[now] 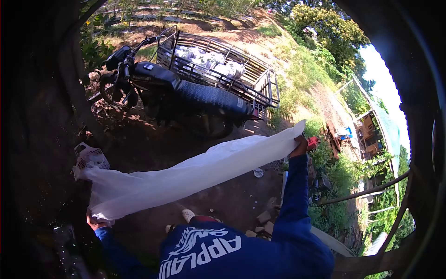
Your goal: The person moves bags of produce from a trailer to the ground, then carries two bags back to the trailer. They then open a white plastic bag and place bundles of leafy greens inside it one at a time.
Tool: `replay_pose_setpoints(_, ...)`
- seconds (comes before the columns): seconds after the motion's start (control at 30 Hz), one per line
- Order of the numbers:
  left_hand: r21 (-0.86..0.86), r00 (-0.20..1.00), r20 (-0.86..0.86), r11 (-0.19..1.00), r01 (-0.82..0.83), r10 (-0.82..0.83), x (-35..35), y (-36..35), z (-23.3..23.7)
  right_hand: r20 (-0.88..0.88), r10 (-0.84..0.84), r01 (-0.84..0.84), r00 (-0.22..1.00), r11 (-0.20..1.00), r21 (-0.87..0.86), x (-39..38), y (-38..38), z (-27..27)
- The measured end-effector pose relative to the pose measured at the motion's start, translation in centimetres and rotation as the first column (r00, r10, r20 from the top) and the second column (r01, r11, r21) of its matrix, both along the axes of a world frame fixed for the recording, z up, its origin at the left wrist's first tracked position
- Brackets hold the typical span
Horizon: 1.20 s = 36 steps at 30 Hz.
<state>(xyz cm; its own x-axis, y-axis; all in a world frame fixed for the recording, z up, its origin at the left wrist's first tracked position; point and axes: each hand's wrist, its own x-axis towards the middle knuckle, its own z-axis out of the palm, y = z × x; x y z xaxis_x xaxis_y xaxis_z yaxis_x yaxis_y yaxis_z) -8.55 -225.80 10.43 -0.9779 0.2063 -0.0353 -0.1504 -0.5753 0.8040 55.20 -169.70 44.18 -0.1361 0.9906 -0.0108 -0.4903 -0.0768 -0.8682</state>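
While I hold a plastic sheet between both hands, it stretches out just on my side of the motorbike.
Left hand is fisted on the bunched low end. Right hand is clamped on the far edge, out past the motorbike's rear. Arms are wide apart, likely to keep the sheet spread and off the dirt.

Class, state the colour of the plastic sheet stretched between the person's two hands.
The plastic sheet is translucent white; it shows best in the head view.
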Motion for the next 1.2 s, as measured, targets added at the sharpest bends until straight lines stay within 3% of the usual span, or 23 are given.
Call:
replay_pose_setpoints(0.03, 0.154, 0.934, 0.34, 0.986, 0.061, -0.11, -0.1, 0.6, 1.6, -0.028, -0.015, 0.014, 0.999, 0.999, -0.037, -0.6, -0.3, 0.3)
replay_pose_setpoints(0.07, -0.002, 0.945, 0.327, 1.0, 0.011, -0.009, 0.0, 1.4, 3.4, -0.047, -0.03, 0.028, 0.998, 0.999, -0.037, -0.6, -0.4, 0.1)
replay_pose_setpoints(0.1, 0.057, 0.934, 0.358, 0.998, -0.03, 0.007, -0.6, 1.4, 3.8, -0.066, -0.017, 0.015, 0.998, 0.999, -0.036, -0.5, -0.3, 0.0)
replay_pose_setpoints(0.17, -0.051, 0.97, 0.194, 0.989, -0.138, 0.146, -1.6, 1.2, 3.2, -0.099, -0.017, 0.014, 0.995, 0.999, -0.032, 0.1, 0.1, -0.2)
replay_pose_setpoints(0.23, -0.121, 0.961, 0.263, 0.991, -0.053, 0.083, -1.7, 1.2, 5.0, -0.109, -0.042, 0.04, 0.993, 0.999, -0.027, 1.0, 0.5, -0.9)
replay_pose_setpoints(0.3, -0.304, 0.979, 0.203, 0.948, 0.095, -0.033, -2.0, 1.3, 5.9, -0.138, -0.09, 0.083, 0.986, 0.995, -0.057, 1.3, 0.0, -0.7)
replay_pose_setpoints(0.4, -0.362, 0.969, 0.204, 0.909, 0.207, -0.14, 0.2, 2.5, 7.4, -0.15, -0.091, 0.076, 0.985, 0.992, -0.1, 2.2, -0.2, -1.0)
replay_pose_setpoints(0.57, -0.504, 0.834, 0.46, 0.684, 0.527, -0.304, 2.7, 2.1, 7.6, -0.073, -0.074, 0.066, 0.995, 0.993, -0.102, 4.0, -0.1, -2.2)
replay_pose_setpoints(0.63, -0.847, 0.859, 0.177, 0.371, 0.382, -0.48, 2.0, 0.7, 5.7, 0.046, -0.117, 0.118, 0.992, 0.993, -0.017, 3.8, -1.3, -1.4)
replay_pose_setpoints(0.67, -0.787, 0.915, 0.167, 0.509, 0.348, -0.369, 2.4, 0.4, 5.9, 0.029, -0.094, 0.092, 0.995, 0.993, 0.072, 4.4, -0.8, -2.0)
replay_pose_setpoints(0.7, -0.789, 0.915, 0.165, 0.507, 0.347, -0.369, 3.5, 0.7, 7.7, 0.027, -0.095, 0.093, 0.995, 0.993, 0.071, 5.0, -0.6, -2.3)
replay_pose_setpoints(0.77, -0.439, 0.915, 0.403, 0.875, 0.205, -0.012, 5.8, 2.0, 12.3, -0.113, -0.129, 0.135, 0.985, 0.99, 0.046, 5.7, -0.5, -2.7)
replay_pose_setpoints(0.8, -0.457, 0.959, 0.278, 0.886, 0.081, 0.056, 4.6, 1.3, 11.0, -0.101, -0.151, 0.153, 0.983, 0.988, 0.014, 5.0, -1.2, -2.1)
replay_pose_setpoints(0.83, -0.457, 0.959, 0.277, 0.886, 0.078, 0.059, 3.9, 0.4, 9.6, -0.102, -0.149, 0.151, 0.984, 0.988, 0.014, 4.9, -1.3, -2.4)
replay_pose_setpoints(0.9, -0.596, 0.928, 0.251, 0.799, -0.076, 0.276, 5.3, 1.5, 12.0, -0.131, -0.219, 0.211, 0.967, 0.974, -0.079, 4.4, -1.1, -2.8)
replay_pose_setpoints(1.03, -0.598, 0.944, 0.197, 0.796, -0.098, 0.264, 2.7, -1.2, 9.3, -0.071, -0.262, 0.262, 0.962, 0.965, -0.014, 3.2, -1.5, -2.4)
replay_pose_setpoints(1.07, -0.783, 0.978, -0.202, 0.592, -0.193, 0.053, 2.4, -1.7, 8.2, -0.134, -0.272, 0.276, 0.953, 0.961, 0.013, 4.3, 0.1, -3.7)
replay_pose_setpoints(1.1, -0.845, 0.831, -0.49, 0.375, -0.381, -0.261, 1.9, -2.2, 7.1, -0.198, -0.277, 0.29, 0.94, 0.956, 0.04, 5.2, 1.2, -4.4)
replay_pose_setpoints(1.13, -0.801, 0.932, -0.27, 0.593, -0.078, -0.242, 1.2, -3.0, 6.3, -0.305, -0.229, 0.241, 0.925, 0.971, 0.003, 5.7, 1.4, -4.2)
replay_pose_setpoints(1.2, -0.776, 0.935, -0.299, 0.618, -0.121, -0.192, 1.0, -3.4, 7.8, -0.255, -0.284, 0.301, 0.924, 0.953, 0.026, 6.3, 1.8, -5.1)
